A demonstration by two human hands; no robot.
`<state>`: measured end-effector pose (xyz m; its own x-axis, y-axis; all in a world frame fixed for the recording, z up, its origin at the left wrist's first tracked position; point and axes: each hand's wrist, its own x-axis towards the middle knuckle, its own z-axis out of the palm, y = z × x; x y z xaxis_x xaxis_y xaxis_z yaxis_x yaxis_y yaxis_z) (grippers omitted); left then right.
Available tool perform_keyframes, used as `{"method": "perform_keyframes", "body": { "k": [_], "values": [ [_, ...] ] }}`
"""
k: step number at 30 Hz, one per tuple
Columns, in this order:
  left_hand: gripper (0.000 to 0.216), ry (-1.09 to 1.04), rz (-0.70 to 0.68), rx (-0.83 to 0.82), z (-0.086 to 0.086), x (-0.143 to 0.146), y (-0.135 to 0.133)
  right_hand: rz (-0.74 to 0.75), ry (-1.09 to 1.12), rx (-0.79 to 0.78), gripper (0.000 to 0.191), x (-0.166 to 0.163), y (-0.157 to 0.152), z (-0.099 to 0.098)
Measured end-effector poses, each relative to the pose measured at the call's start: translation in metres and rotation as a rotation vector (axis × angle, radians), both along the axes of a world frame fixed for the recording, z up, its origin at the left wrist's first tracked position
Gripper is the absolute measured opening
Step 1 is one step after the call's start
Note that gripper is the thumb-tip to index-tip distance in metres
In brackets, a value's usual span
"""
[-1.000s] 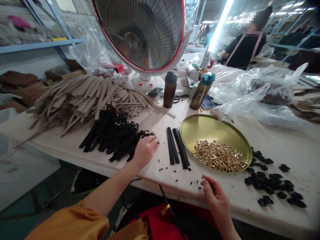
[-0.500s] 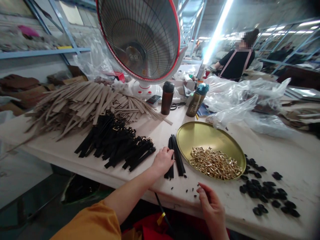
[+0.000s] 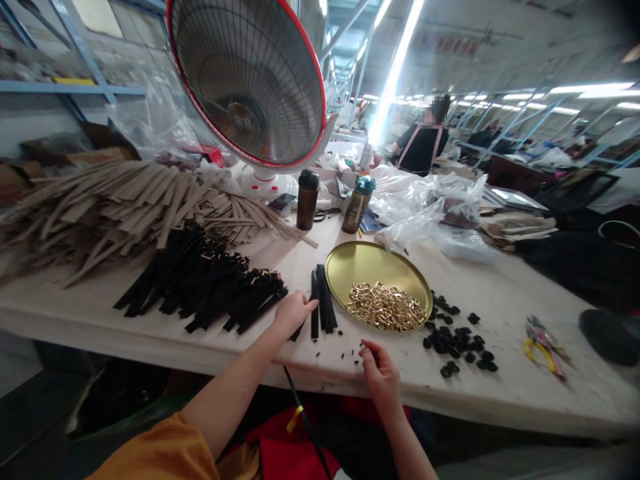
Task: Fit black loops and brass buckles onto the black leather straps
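My left hand (image 3: 294,313) is closed on a black strap (image 3: 299,331), whose lower end shows beneath the fingers, angled away from the other straps. Just right of it, a few flat black straps (image 3: 327,300) lie side by side against a gold tray (image 3: 373,261). A heap of small gold metal buckles (image 3: 387,307) rests in the tray. My right hand (image 3: 383,377) is low over the table's front edge, thumb and forefinger pinched together; whatever is between them is too small to make out. Tiny black bits (image 3: 343,355) lie between the hands.
Left are a pile of black straps with gold fittings (image 3: 200,287) and many tan strips (image 3: 115,200). Small black loops (image 3: 455,340) and yellow-handled pliers (image 3: 543,350) lie right. Behind stand a round heater (image 3: 250,87), two bottles (image 3: 307,200) and plastic bags (image 3: 430,207). A person (image 3: 423,147) works beyond.
The view has swung to the right, bringing the pliers into sight. The strap under my left hand has come away leftward from the others. My right hand keeps its pinch.
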<state>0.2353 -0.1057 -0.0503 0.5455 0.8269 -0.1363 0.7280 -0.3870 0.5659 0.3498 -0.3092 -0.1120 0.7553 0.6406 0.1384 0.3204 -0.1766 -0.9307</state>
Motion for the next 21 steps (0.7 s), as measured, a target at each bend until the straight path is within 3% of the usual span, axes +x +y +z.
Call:
{"method": "perform_keyframes", "body": {
  "k": [2,4,8,11,17,21],
  "values": [
    [0.028,-0.069,-0.02,0.0,0.01,-0.006,-0.01,0.011,0.07,0.0,0.032,0.0,0.001,0.005],
    [0.027,-0.178,-0.11,-0.117,0.02,-0.011,-0.026,0.025,0.207,0.032,0.036,0.003,0.002,0.013],
    [0.024,-0.331,-0.444,-0.734,0.032,-0.016,-0.061,0.001,0.48,0.195,0.037,0.011,-0.002,0.033],
    [0.02,-0.273,-0.56,-0.988,0.029,-0.008,-0.078,-0.021,0.451,0.134,0.026,0.013,-0.007,0.043],
    [0.019,-0.264,-0.536,-1.227,0.015,0.031,-0.09,-0.075,0.185,-0.075,0.028,0.024,-0.022,0.035],
    [0.019,-0.347,-0.323,-1.392,0.011,0.048,-0.085,-0.264,-0.23,-0.311,0.032,0.07,-0.051,0.029]
  ]
}}
